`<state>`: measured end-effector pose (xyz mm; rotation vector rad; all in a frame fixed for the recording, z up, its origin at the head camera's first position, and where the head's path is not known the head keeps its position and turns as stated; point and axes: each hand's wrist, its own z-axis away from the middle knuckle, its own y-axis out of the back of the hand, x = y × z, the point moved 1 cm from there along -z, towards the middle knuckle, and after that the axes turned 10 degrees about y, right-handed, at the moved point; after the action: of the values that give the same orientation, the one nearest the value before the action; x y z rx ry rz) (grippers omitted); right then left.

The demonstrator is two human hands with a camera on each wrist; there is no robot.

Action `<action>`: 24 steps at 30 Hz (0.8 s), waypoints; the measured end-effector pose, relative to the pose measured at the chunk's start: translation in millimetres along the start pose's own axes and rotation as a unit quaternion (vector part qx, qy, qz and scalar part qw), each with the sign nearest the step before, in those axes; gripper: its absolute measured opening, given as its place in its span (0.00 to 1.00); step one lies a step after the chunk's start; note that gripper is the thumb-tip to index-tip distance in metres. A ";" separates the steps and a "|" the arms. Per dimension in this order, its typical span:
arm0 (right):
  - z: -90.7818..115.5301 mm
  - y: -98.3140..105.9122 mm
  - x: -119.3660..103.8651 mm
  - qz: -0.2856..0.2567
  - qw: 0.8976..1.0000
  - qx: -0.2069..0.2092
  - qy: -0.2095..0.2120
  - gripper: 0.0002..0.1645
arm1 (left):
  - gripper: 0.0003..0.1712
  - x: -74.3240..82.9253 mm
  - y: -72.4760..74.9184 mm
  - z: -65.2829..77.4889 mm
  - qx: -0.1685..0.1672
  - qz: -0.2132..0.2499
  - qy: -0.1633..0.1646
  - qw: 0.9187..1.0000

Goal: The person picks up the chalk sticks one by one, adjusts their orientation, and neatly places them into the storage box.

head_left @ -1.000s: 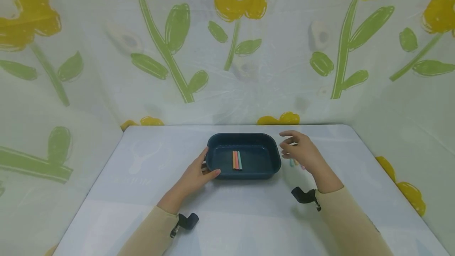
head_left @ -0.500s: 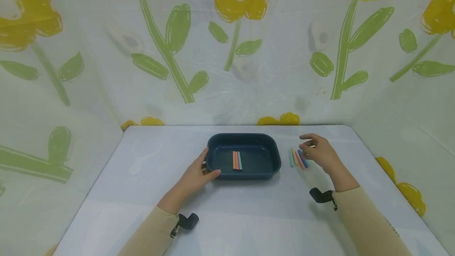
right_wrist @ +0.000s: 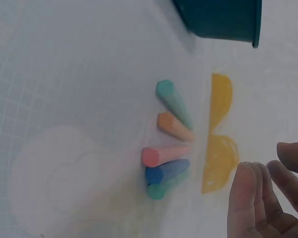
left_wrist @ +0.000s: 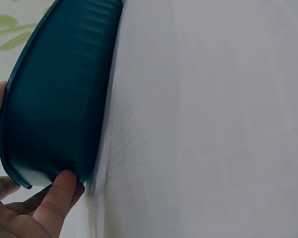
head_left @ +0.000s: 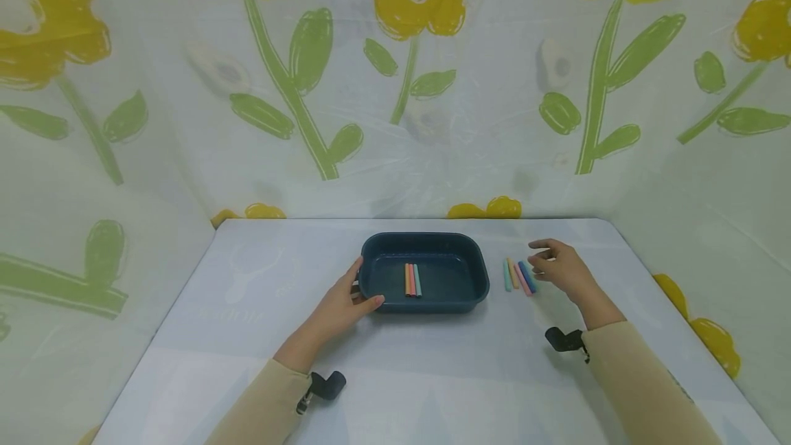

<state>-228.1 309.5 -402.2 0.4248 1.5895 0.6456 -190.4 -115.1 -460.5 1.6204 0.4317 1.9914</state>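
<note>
A dark blue rectangular dish [head_left: 432, 307] stands on the table, holding three chalk sticks [head_left: 412, 280], orange, pink and pale green, side by side. My left hand [head_left: 340, 307] grips its left end, thumb by the front rim; in the left wrist view fingers [left_wrist: 59, 201] touch the dish's outer wall. Right of the dish lie several more chalk sticks. The right wrist view shows green [right_wrist: 175, 104], orange [right_wrist: 176, 127], pink [right_wrist: 164, 154] and blue [right_wrist: 167, 170] ones, with another green [right_wrist: 164, 189] beside the blue. Just right of them hovers my right hand [head_left: 565, 272], loosely bent and holding nothing.
The white table [head_left: 395, 383] ends at a back edge just behind the dish. A white curtain [head_left: 482, 122] printed with yellow flowers and green leaves surrounds it. A black wrist camera mount [head_left: 565, 340] sits on each sleeve.
My right hand has moved right, away from the dish, and then slightly farther right, uncovering the loose chalk sticks. The left hand and the dish have stayed in place.
</note>
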 end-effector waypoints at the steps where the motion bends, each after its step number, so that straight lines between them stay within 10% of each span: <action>1: -0.3 0.0 1.4 0.001 1.000 -0.002 -0.002 0.29 | 0.57 0.1 0.0 0.1 0.000 -0.001 0.000 1.000; 24: -21.4 -4.7 43.6 0.048 0.992 -0.047 -0.104 0.29 | 0.58 -1.0 -0.7 -0.3 0.001 -0.003 -0.005 1.000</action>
<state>-254.3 329.4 -438.3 0.4852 1.3430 0.7229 -190.4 -115.1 -461.8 1.6278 0.4347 1.9792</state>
